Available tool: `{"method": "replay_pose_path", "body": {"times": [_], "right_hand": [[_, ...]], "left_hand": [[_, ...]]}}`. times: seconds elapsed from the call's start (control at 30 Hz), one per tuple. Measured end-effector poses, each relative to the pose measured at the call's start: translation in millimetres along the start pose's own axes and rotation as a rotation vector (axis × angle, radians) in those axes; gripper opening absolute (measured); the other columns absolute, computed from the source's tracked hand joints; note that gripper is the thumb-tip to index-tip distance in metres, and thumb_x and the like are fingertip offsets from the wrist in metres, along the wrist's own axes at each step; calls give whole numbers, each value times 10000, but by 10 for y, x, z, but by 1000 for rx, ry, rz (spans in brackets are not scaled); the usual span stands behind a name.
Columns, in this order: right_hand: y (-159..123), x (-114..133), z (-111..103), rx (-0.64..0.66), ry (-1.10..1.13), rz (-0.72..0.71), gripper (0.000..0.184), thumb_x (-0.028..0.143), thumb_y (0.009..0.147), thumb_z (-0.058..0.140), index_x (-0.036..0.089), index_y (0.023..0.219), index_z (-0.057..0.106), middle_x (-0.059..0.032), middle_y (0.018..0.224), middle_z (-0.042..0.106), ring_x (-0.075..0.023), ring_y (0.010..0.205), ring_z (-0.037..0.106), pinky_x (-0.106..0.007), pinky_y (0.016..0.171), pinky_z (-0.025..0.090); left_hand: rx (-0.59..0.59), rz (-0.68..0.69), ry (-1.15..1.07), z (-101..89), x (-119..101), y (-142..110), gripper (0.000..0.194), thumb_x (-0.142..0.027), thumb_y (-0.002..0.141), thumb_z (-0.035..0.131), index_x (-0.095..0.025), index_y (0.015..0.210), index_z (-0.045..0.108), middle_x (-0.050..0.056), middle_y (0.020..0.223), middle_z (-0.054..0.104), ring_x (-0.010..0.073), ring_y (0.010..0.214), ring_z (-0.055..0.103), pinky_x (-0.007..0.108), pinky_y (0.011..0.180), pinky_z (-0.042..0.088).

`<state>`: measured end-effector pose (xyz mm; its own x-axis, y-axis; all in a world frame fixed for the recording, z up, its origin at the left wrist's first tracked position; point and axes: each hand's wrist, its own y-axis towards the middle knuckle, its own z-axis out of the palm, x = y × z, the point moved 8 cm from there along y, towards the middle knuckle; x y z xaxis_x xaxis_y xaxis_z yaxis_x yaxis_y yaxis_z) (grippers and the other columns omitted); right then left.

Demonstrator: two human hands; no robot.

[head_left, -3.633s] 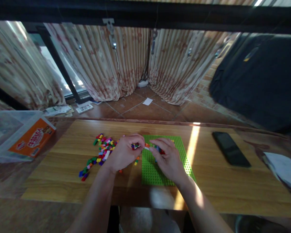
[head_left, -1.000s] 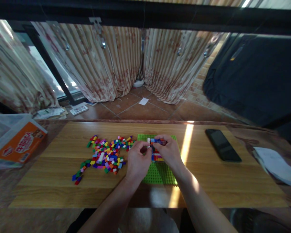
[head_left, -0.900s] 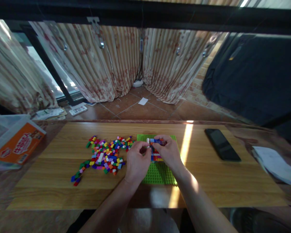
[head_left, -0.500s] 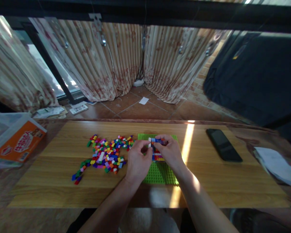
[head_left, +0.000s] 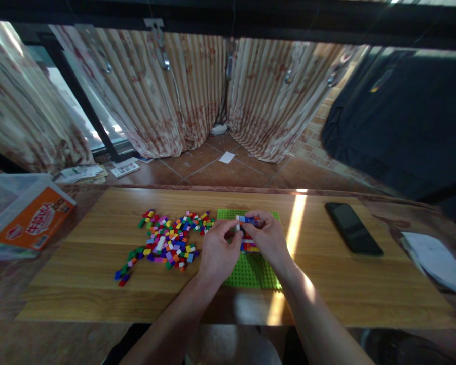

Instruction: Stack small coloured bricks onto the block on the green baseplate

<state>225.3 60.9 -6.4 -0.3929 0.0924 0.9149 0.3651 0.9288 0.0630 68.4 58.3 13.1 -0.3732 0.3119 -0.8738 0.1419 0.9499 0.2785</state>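
Note:
On the green baseplate [head_left: 251,276] stands a small build of colourful toy bricks [head_left: 250,247], with red, orange, purple and blue parts showing. My left hand [head_left: 219,249] is at its left side, thumb and forefinger closed on a white toy brick [head_left: 237,226] at the build's edge. From the right, my right hand [head_left: 268,237] grips the upper part of the build, its fingers bent around blue bricks there. Both hands hide much of the build, so I cannot tell whether the white brick is fully pressed down.
Loose toy bricks [head_left: 171,242] lie spread on the wooden table [head_left: 79,268] to the left. A black phone [head_left: 353,229] rests at the right, with papers [head_left: 437,261] beyond it. A clear plastic box [head_left: 34,220] with an orange label stands at the far left.
The whole view has shifted slightly. Both hands stay at the build in nearly the same pose, with only small finger movement around the white brick.

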Motion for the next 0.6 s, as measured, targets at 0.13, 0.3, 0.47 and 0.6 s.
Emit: {"method": "replay_pose_path", "body": {"times": [0.13,0.3,0.47,0.6], "right_hand": [[4,-9,15,13,4,-6,228,318,678,649,215,873,705,-24,820,691,-189,720,647,-332,650,534],[-2,-7,13,9,0,-2,224,317,680,649,212,869,704,-33,827,692,-190,721,640,-318,634,526],[-12,-1,12,8,12,7,233,325,683,653,214,880,705,-26,786,681,-188,708,633,-308,616,516],[-7,-3,16,9,-2,-24,234,323,694,648,205,888,704,-22,765,679,-175,679,628,-297,604,510]], "left_hand": [[-13,11,-25,-12,4,28,194,-139,827,571,-160,956,714,83,943,698,167,835,649,293,760,527],[-18,-120,-227,36,195,92,167,-164,770,631,-159,898,738,71,882,728,174,791,670,291,715,536],[-36,-322,-412,109,376,127,127,-171,685,697,-174,797,758,37,776,751,168,700,675,297,680,536],[-57,-371,-464,113,386,134,117,-152,649,715,-178,754,762,33,767,761,170,713,686,312,725,542]]}}
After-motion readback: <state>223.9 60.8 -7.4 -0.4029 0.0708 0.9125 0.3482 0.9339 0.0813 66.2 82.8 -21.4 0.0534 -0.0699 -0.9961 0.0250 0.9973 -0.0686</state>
